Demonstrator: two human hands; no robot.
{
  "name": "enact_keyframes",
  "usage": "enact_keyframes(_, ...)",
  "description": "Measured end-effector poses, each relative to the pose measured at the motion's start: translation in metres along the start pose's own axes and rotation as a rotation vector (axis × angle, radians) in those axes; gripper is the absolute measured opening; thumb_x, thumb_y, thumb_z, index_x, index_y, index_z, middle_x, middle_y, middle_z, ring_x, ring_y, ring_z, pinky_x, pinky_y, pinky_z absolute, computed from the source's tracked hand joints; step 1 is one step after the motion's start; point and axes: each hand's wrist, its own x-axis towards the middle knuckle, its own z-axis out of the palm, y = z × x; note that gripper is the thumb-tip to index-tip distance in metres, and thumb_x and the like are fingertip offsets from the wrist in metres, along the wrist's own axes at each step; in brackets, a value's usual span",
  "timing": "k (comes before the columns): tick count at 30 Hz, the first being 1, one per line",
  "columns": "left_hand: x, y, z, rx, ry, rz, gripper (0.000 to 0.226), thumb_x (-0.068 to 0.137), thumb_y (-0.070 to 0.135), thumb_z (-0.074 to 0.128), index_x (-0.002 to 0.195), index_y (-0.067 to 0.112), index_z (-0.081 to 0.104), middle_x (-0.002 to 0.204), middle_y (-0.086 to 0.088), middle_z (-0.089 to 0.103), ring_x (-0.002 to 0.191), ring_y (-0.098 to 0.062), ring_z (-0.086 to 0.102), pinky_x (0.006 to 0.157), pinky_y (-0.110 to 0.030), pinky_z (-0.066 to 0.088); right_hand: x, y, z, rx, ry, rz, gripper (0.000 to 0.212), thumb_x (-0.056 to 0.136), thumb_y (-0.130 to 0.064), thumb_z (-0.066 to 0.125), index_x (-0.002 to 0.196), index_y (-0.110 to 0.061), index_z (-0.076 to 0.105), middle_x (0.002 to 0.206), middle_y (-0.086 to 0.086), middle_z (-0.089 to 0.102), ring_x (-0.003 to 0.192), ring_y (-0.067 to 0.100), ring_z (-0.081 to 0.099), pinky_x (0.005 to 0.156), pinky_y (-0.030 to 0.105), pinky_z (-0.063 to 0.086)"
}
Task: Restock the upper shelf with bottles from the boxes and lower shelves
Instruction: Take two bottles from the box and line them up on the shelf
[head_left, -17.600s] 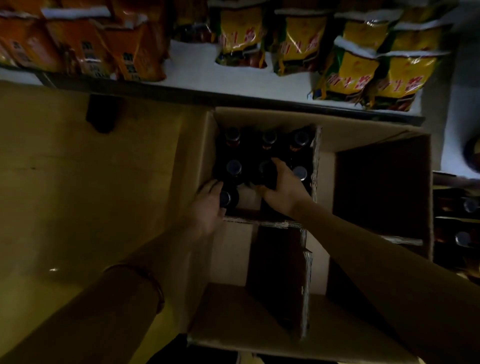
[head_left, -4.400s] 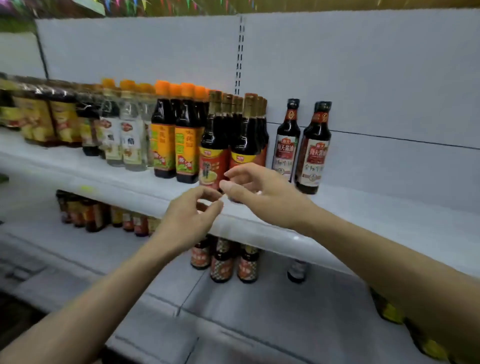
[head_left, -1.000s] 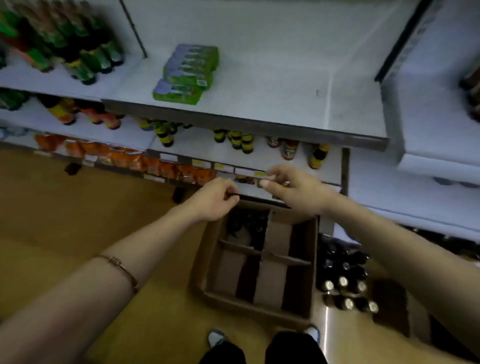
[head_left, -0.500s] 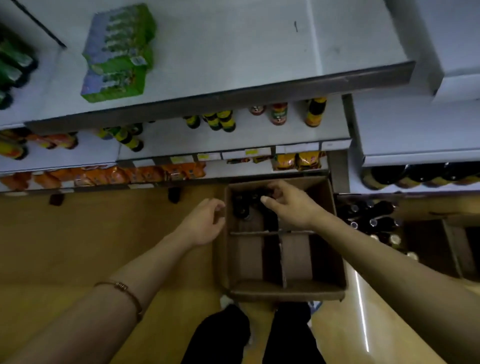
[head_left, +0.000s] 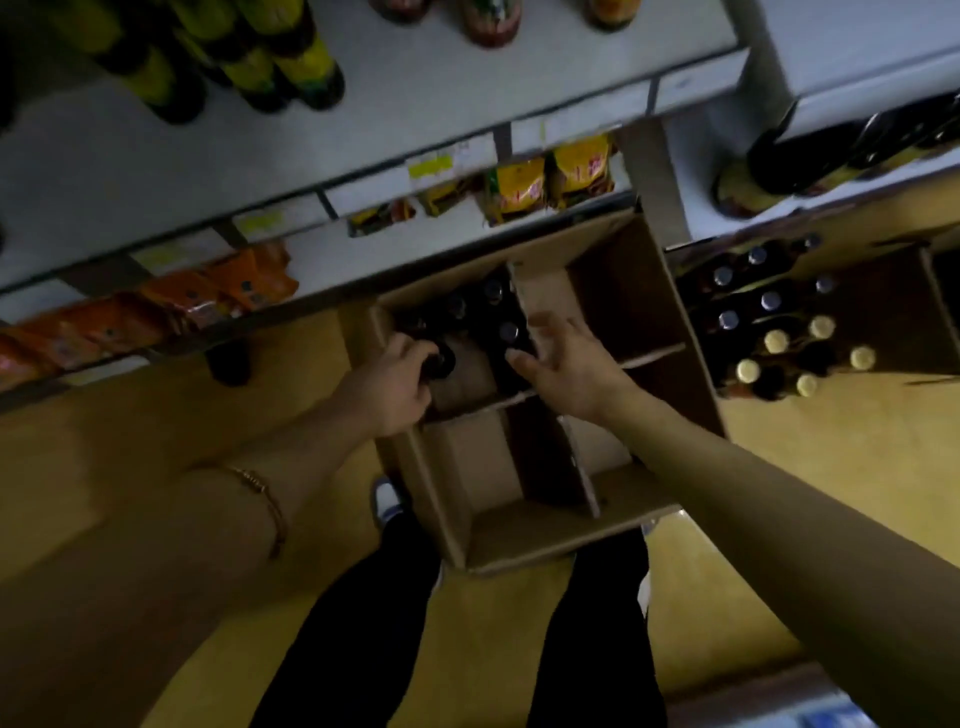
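Bottles (head_left: 467, 322): dark glass, dark caps, standing upright in the far-left cell of the cardboard box (head_left: 519, 540) on the floor; labels hidden from above
Box: open-topped, split by card dividers; near cells look empty; it sits just below the lowest shelf (head_left: 332, 260)
Left hand (head_left: 392, 384): its grip is curled round the cap and neck of the nearest bottle (head_left: 441, 361)
Right hand (head_left: 563, 364): fingers spread and relaxed, holding nothing, hovering just beside a capped bottle (head_left: 508, 332) in the same cell
Step in hand: likely lifting a pair out, one per hand
Doing it well: close the right grip low on the neck, not on the cap alone; draw both straight up so they clear the dividers; keep them apart to avoid a knock
Second box (head_left: 779, 322): to the right, packed with more capped bottles
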Motion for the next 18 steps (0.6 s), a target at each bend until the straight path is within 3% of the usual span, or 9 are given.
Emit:
enact_keyframes(4,0.048,-0.027,0.027,0.038,0.026,0.046,0.056,0.098,0.024,0.049,0.148,0.020,0.026,0.151,-0.006,0.022,0.128,-0.028,0.041,0.098,-0.038,0.045,0.057,0.013,0.039,-0.047,-0.012,-0.020,0.057,0.099,-0.040,0.051,0.148,-0.020,0.029,0.148,0.012,0.031,0.127,0.032,0.046,0.101,0.034,0.038)
enact_keyframes(8,0.090,-0.048,0.069,-0.036,0.079,0.051,0.061,0.096,0.020,0.053,0.149,0.025,0.024,0.150,-0.006,0.024,0.133,-0.027,0.036,0.105,-0.039,0.041,0.109,0.041,0.070,-0.141,-0.040,0.034,0.067,0.094,-0.038,0.059,0.150,-0.020,0.026,0.149,0.012,0.027,0.129,0.034,0.043,0.106,0.042,0.042)
enact_keyframes(14,0.141,-0.078,0.135,-0.265,0.215,-0.107,0.073,0.091,0.015,0.061,0.150,0.029,0.021,0.154,-0.007,0.023,0.139,-0.030,0.028,0.108,-0.040,0.036,0.165,0.083,0.116,-0.083,0.002,0.029,0.089,0.089,-0.026,0.068,0.154,-0.014,0.008,0.156,0.010,0.013,0.141,0.032,0.028,0.114,0.043,0.034)
enact_keyframes(18,0.156,-0.091,0.166,-0.523,0.316,-0.145,0.057,0.088,0.010,0.066,0.138,0.017,0.039,0.143,-0.010,0.043,0.131,-0.025,0.043,0.098,-0.025,0.037,0.180,0.096,0.133,0.008,0.156,-0.020,0.082,0.090,-0.017,0.066,0.153,-0.013,0.014,0.154,0.009,0.016,0.140,0.028,0.030,0.113,0.037,0.033)
